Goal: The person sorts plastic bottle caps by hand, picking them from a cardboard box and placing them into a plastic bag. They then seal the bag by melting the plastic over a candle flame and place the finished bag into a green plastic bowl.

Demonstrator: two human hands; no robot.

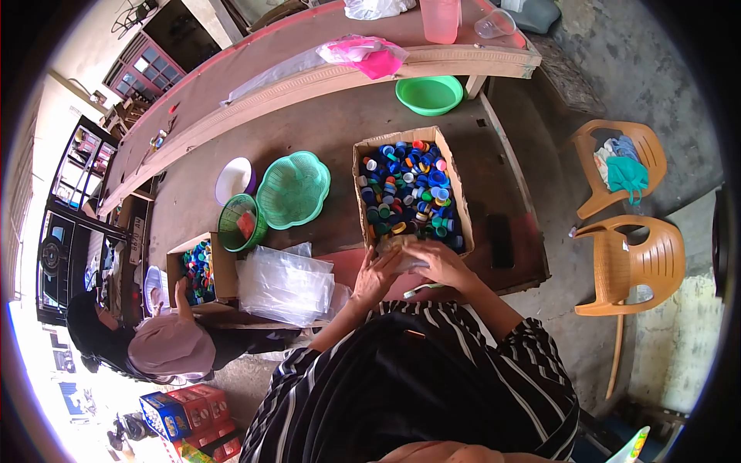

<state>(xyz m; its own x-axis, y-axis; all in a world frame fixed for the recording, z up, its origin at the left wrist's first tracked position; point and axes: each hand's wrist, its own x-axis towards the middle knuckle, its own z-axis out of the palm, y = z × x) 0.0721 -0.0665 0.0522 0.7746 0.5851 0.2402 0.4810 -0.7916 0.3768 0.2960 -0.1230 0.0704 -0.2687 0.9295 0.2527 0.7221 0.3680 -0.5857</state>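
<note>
A cardboard box (458, 181) full of loose plastic bottle caps (409, 181) in blue, green, white, red and orange sits on the table before me. At its near edge, my left hand (376, 274) and my right hand (440, 264) come together with bent fingers. Between them is a piece of clear, crinkled plastic (409, 264), partly covered by the fingers; it looks like a bag. Just below my right hand lies a green and white brush-like item (423, 290). A pile of clear plastic bags (282, 285) lies left of my left hand.
Left of the box stand a green basket (293, 190), a smaller green basket (241, 224) and a white-and-purple bowl (235, 179). A co-worker (170, 343) reaches into another cap box (225, 266). A dark phone-like rectangle (501, 241) lies right; plastic chairs (641, 266) stand beyond.
</note>
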